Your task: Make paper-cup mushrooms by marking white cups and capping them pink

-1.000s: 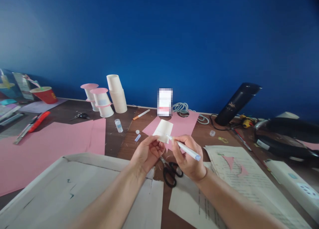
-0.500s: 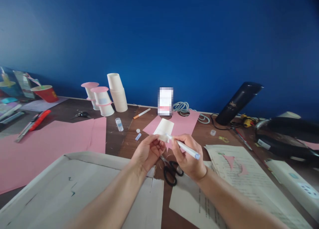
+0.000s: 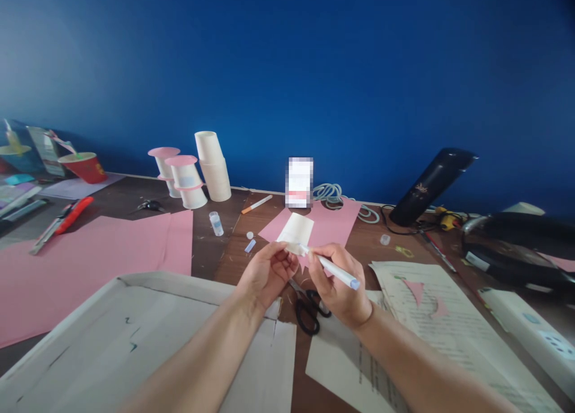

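Observation:
My left hand (image 3: 272,269) is closed around the near end of a white paper cup (image 3: 296,228), which lies on its side in the grip. In my right hand (image 3: 339,278) is a white marker pen (image 3: 335,271) with a pale blue end, pinched between thumb and fingers. Its tip meets the cup's near edge; any mark there is too small to make out. Below the hands lie black-handled scissors (image 3: 308,314), partly hidden by my left hand. Behind the cup, pink paper (image 3: 335,221) is spread on the table.
Cups with pink discs (image 3: 186,176) and a stack of white cups (image 3: 217,176) stand at back left. A phone (image 3: 299,182) leans on the blue wall. Around are a box knife (image 3: 63,221), a white box lid (image 3: 99,335), printed sheets (image 3: 431,317), a black bottle (image 3: 431,185) and a power strip (image 3: 530,329).
The pen tip has shifted slightly down and to the right along the cup's near edge. Both hands keep their grips, and the view has moved a little.

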`<state>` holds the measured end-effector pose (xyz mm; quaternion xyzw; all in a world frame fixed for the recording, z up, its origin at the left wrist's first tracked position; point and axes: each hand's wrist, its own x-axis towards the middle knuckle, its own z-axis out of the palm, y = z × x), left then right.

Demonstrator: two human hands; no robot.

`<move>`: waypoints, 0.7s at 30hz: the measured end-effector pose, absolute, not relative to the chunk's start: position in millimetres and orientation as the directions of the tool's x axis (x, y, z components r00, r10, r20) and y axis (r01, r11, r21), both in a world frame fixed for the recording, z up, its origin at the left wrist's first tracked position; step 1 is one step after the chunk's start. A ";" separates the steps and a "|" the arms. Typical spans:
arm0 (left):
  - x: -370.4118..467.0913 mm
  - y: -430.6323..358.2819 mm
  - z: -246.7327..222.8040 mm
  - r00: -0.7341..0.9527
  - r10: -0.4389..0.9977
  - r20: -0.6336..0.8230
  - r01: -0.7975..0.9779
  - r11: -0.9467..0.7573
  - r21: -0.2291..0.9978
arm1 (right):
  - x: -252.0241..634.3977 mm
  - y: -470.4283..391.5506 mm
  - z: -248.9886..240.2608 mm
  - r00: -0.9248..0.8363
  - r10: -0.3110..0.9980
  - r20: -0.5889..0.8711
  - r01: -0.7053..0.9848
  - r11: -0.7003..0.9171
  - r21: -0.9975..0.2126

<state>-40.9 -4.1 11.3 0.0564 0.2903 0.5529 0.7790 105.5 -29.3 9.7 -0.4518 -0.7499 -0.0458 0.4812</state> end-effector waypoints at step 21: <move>-42.5 -3.4 5.8 0.210 0.909 -0.361 -0.845 0.354 0.400 | 102.9 -31.4 7.4 -0.152 0.653 0.742 0.704 0.598 -0.382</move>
